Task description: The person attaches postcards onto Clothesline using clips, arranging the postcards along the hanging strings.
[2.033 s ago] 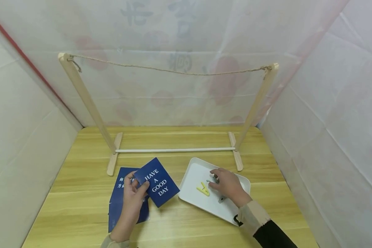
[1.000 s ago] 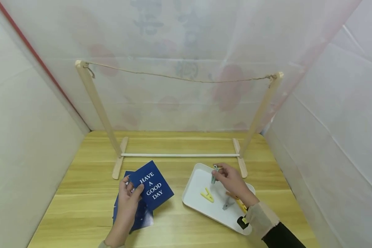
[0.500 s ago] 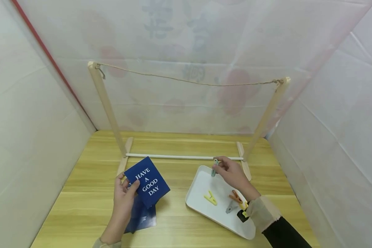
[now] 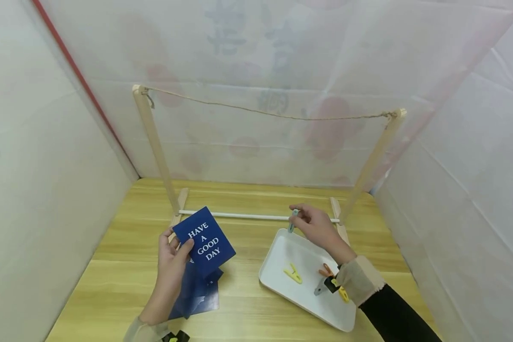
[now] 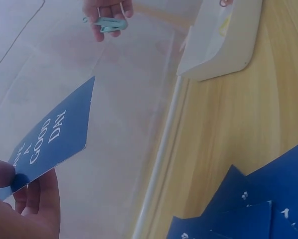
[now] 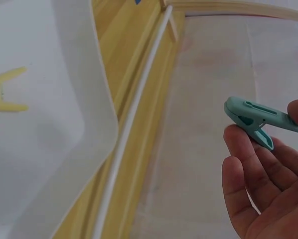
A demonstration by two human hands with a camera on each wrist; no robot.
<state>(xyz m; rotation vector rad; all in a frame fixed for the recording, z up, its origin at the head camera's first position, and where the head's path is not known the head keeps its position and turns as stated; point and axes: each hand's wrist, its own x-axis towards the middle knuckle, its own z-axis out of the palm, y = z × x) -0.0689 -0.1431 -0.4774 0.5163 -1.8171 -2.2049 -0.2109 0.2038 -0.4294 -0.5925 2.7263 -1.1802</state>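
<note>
My left hand [image 4: 171,261] pinches a dark blue card [image 4: 205,241] reading "HAVE A GOOD DAY" by its left edge, thumb on the printed face. Below it, more blue cards [image 4: 201,297] lie overlapping on the table. My right hand [image 4: 318,228] holds a light green clothespin [image 6: 256,114] between thumb and fingers, raised above the far edge of a white tray [image 4: 278,289]. In the tray are a yellow clothespin [image 4: 293,274], an orange one [image 4: 326,270] and a grey one [image 4: 319,287]; another yellow one [image 4: 344,294] is partly hidden by the wrist camera.
Behind the hands stands a wooden frame with a left post [image 4: 156,147] and a right post [image 4: 372,164]. A sagging twine line [image 4: 256,111] joins their tops, and a white rod [image 4: 239,216] joins the feet. White sheeting [image 4: 248,161] encloses the wooden table [image 4: 239,294].
My right hand has picked the light green clothespin out of the tray and lifted it toward the frame. The left hand still holds the card, now slightly higher. The head view has shifted.
</note>
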